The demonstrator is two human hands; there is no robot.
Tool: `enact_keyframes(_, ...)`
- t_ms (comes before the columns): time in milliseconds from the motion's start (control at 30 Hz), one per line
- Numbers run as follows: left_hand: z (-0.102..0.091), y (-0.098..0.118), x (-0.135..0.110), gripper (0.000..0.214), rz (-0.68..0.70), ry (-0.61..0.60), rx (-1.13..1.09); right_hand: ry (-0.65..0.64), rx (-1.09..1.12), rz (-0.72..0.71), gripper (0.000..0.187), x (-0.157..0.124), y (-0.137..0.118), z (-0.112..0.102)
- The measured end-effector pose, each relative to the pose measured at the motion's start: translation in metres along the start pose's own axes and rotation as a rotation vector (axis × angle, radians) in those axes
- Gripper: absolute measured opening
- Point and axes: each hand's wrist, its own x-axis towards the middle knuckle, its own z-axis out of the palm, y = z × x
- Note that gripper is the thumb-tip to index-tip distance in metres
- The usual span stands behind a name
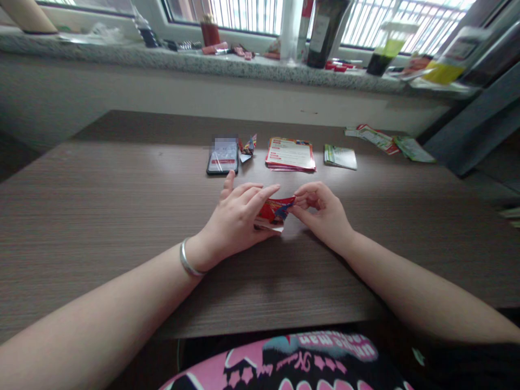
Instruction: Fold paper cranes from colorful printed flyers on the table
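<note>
A red printed paper card point(273, 212) with blue and white areas is partly folded between my hands, low over the wooden table point(122, 227). My left hand point(241, 214), with a silver bangle at the wrist, grips it from the left, thumb below and fingers above. At its upper right corner, my right hand point(320, 211) pinches the card between thumb and fingertips. The card's left part is hidden behind my left fingers. Just beyond my left hand lie a smartphone point(223, 156) with a lit screen and a small folded paper piece point(248, 147).
Behind my hands lie a stack of red-edged printed cards point(291, 154) and a smaller stack of green and white cards point(340, 157). Loose colourful wrappers point(377, 138) are at the back right. Bottles and small items crowd the stone windowsill point(170, 62).
</note>
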Motion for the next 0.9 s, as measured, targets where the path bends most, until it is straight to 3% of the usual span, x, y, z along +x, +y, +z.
enact_keyframes(167, 0.002, -0.005, 0.001, 0.048, -0.009, 0.085, -0.032, -0.031, 0.000, -0.047, 0.014, -0.002, -0.005, -0.001)
enact_keyframes(467, 0.004, -0.004, 0.002, 0.038, -0.084, 0.294, -0.236, -0.105, -0.169, -0.151, 0.023, -0.004, -0.016, 0.004)
enact_keyframes(633, 0.005, -0.002, 0.002, 0.036, -0.091, 0.305, -0.317, 0.000, -0.238, -0.131, 0.018, -0.002, -0.020, 0.008)
enact_keyframes(900, 0.002, -0.001, 0.003, 0.026, -0.006, 0.250, -0.328, -0.035, -0.317, -0.301, 0.009, 0.002, -0.026, 0.004)
